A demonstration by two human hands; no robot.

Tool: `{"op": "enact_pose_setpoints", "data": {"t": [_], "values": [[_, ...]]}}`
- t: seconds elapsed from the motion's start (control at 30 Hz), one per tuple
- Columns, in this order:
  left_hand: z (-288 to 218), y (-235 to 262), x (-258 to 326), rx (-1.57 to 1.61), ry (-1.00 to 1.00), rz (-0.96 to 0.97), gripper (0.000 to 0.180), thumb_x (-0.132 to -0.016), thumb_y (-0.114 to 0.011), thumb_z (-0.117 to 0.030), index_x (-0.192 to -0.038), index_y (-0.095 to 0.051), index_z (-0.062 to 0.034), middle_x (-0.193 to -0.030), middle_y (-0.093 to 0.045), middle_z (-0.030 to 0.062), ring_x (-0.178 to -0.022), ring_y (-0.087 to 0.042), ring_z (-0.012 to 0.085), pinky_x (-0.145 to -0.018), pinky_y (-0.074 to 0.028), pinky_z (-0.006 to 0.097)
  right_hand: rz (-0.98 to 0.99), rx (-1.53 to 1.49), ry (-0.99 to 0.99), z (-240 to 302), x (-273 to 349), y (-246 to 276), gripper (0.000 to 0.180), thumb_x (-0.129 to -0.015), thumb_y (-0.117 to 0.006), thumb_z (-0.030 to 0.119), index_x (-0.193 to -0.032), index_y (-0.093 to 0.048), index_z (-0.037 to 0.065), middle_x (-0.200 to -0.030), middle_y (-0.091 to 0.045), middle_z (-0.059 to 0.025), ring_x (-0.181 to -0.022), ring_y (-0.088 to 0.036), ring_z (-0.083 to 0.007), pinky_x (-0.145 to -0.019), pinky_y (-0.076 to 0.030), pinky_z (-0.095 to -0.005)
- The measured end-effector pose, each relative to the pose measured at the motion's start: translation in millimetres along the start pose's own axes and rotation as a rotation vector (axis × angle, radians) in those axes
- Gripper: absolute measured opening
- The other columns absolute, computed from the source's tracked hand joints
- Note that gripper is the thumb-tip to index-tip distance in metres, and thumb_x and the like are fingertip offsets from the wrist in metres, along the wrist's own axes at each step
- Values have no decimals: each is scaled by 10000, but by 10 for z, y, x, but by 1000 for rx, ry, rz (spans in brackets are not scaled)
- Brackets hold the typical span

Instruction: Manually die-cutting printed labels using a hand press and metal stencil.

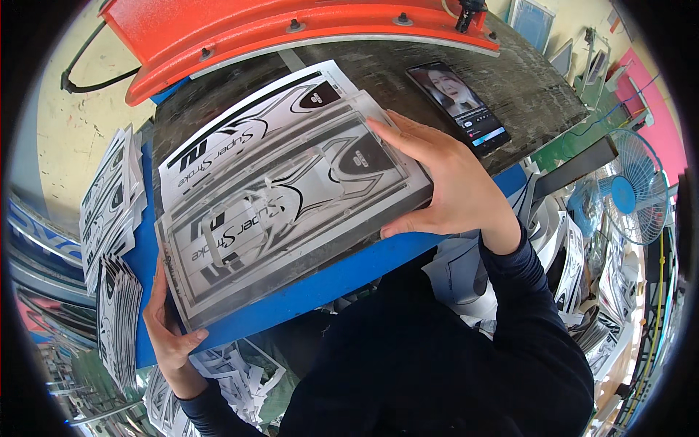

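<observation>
A clear, thick rectangular plate, which looks like a cutting die (335, 246), lies tilted across the near part of the dark worktop. My left hand (169, 331) grips its left end, thumb toward the near corner. On the right end my right hand (448, 171) is clamped, its fingers over the far corner and its thumb along the near edge. Under and beyond the plate is a white printed sheet (244, 120) with black and grey graphics. Its far strip shows bare, and the rest is seen through the plate. Thin pale strips lie in the middle of the plate's area.
A red machine beam (313, 18) with bolts spans the far side. A lit phone (459, 105) rests on the dark worktop (531, 80) at right. Printed sheets (116, 313) are stacked at left; paper scraps (233, 375) pile below the blue edge (291, 298). A fan (633, 186) stands right.
</observation>
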State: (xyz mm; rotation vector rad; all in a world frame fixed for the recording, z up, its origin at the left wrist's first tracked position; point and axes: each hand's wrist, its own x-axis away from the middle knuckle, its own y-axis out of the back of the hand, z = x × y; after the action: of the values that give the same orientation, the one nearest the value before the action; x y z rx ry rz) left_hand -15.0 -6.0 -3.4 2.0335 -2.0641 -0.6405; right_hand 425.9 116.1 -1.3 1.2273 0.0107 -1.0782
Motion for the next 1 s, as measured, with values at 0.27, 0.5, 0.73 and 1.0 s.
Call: {"op": "enact_pose_setpoints", "data": {"t": [0.27, 0.5, 0.73, 1.0], "values": [[-34, -19, -2, 18, 9, 7, 1274, -608, -945, -477, -1523, -305, 137, -1572, -394, 262, -1435, -424, 311, -1192, -277, 415, -13, -23, 5, -25, 14, -21, 1136, -565, -939, 564, -1469, -504, 30, -1415, -529, -333, -1334, -518, -472, -1086, -453, -467], [-46, -32, -15, 36, 9, 12, 1281, -617, -942, -478, -1528, -288, 142, -1558, -414, 254, -1426, -436, 300, -1189, -281, 404, -5, -7, 0, -8, 12, -24, 1140, -561, -939, 564, -1466, -505, 22, -1425, -519, -335, -1337, -515, -472, -1088, -450, -470], [-44, -52, -20, 52, 0, 1, 1275, -618, -941, -468, -1526, -289, 145, -1553, -422, 250, -1422, -442, 296, -1188, -282, 399, 6, -5, -14, 2, 11, -14, 1129, -572, -939, 553, -1469, -502, 25, -1433, -513, -335, -1353, -498, -472, -1099, -439, -477], [-50, -48, -10, 84, 20, -11, 1277, -613, -949, -438, -1530, -278, 144, -1559, -416, 249, -1421, -449, 297, -1190, -291, 402, 16, 0, -22, 13, -9, -10, 1131, -573, -943, 542, -1476, -495, 29, -1439, -514, -323, -1349, -502, -471, -1100, -440, -478]]}}
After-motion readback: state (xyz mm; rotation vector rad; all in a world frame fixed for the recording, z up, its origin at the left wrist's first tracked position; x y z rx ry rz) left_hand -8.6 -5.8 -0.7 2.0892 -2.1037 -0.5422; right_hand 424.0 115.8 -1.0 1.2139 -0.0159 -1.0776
